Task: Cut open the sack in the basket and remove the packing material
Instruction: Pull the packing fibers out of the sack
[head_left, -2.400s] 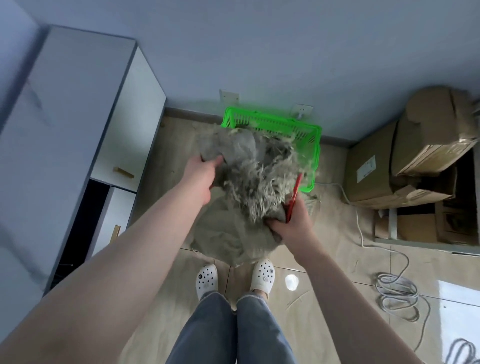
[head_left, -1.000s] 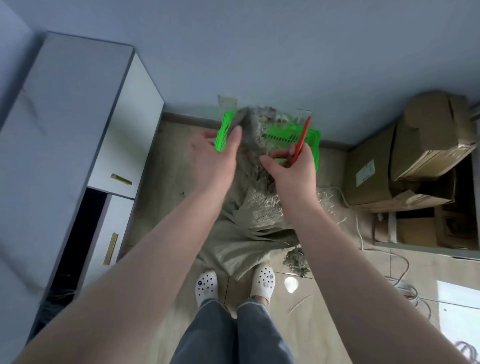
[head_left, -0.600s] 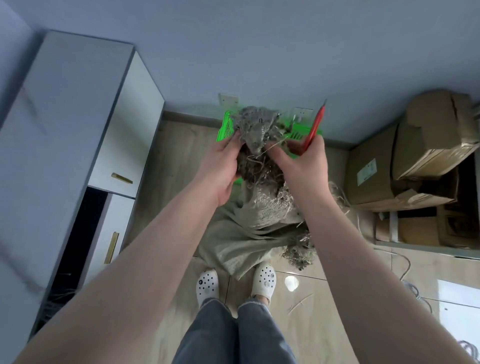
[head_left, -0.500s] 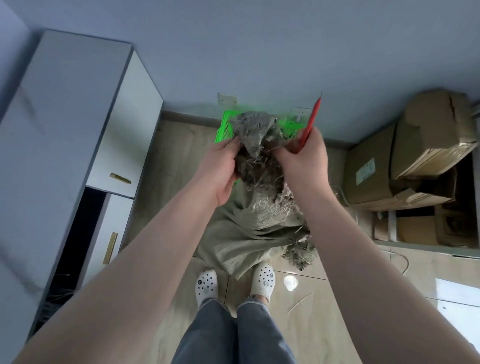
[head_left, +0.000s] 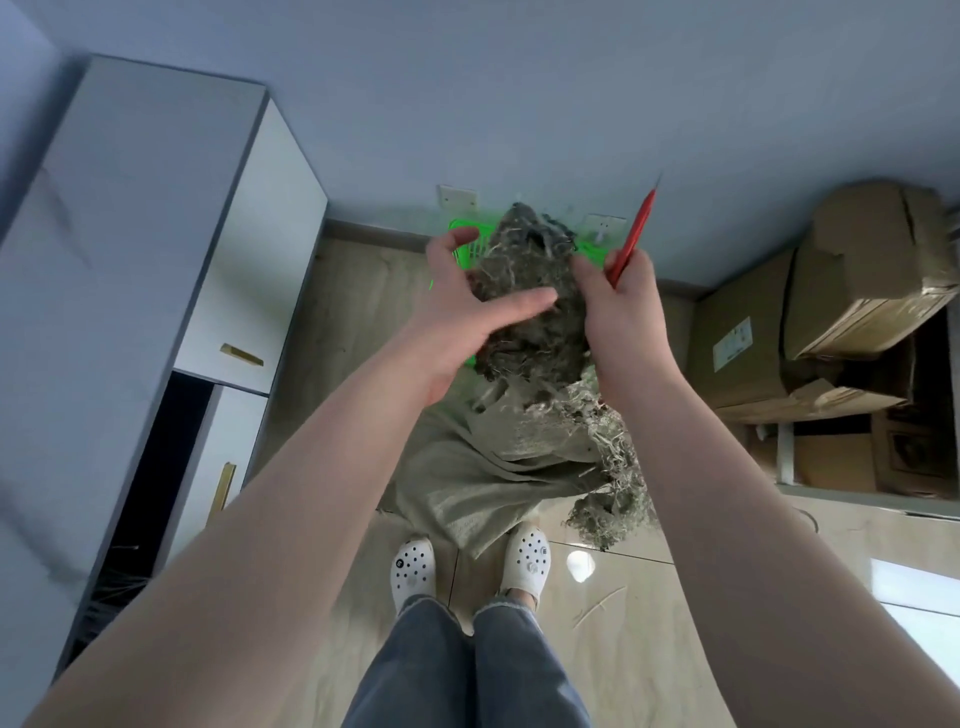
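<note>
The sack (head_left: 483, 493) lies slumped on the floor, its top leaning at the green basket (head_left: 464, 244) and its lower end reaching down to the person's white clogs (head_left: 413, 569). A clump of dark, stringy packing material (head_left: 535, 301) is held up above the sack, between the two hands, and it hides most of the basket, of which only a strip of the left rim and a bit of green on the right show. The left hand (head_left: 462, 317) presses against the clump's left side with fingers spread and nearly straight, the thumb raised apart near the basket rim. The right hand (head_left: 618, 312) grips the clump's right side with curled fingers, and the same hand pinches a red utility knife (head_left: 631, 244) that points up and away from the basket toward the wall. A second tuft of loose fibres (head_left: 613, 499) hangs over the sack's right edge and lies on the floor just right of the clogs.

The basket stands against the pale blue wall, below two wall sockets (head_left: 456, 196). Left of the basket is a strip of bare wood-look floor (head_left: 353, 312), then a white cabinet (head_left: 156, 291) with one lower door ajar onto a dark interior. Right of the basket, stacked cardboard boxes (head_left: 831, 312) crowd the corner, close to the right forearm. The floor nearer than the sack is glossy tile with a bright reflection and a few stray strands.
</note>
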